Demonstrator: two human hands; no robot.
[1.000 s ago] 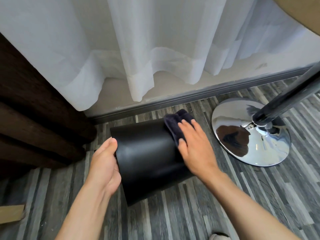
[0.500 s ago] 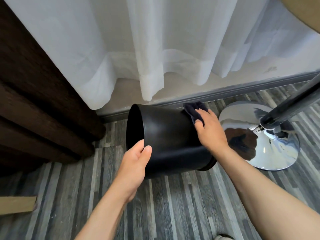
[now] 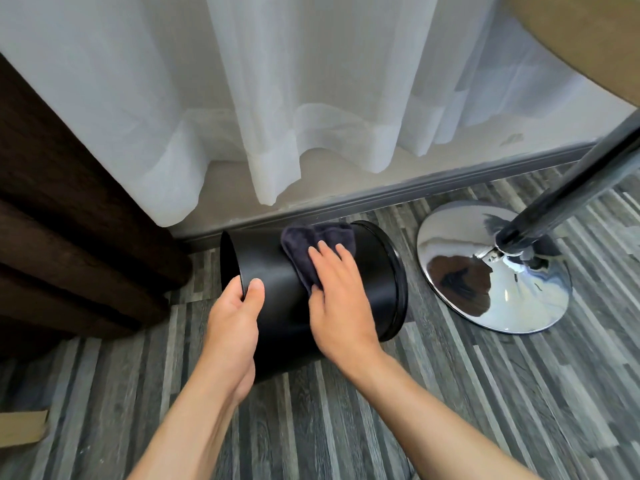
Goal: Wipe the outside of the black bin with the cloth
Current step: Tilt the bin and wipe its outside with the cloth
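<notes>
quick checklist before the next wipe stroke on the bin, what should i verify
1. Left hand grips the rim of the bin: ok, thumb outside, fingers inside.
2. Cloth lies flat under the right hand: ok, pressed on the bin's wall.
3. Bin tipped on its side for access: ok, open end faces left.
4. Room from the chrome base: ok, a gap shows.
5. Underside of the bin wiped: cannot tell, hidden.
</notes>
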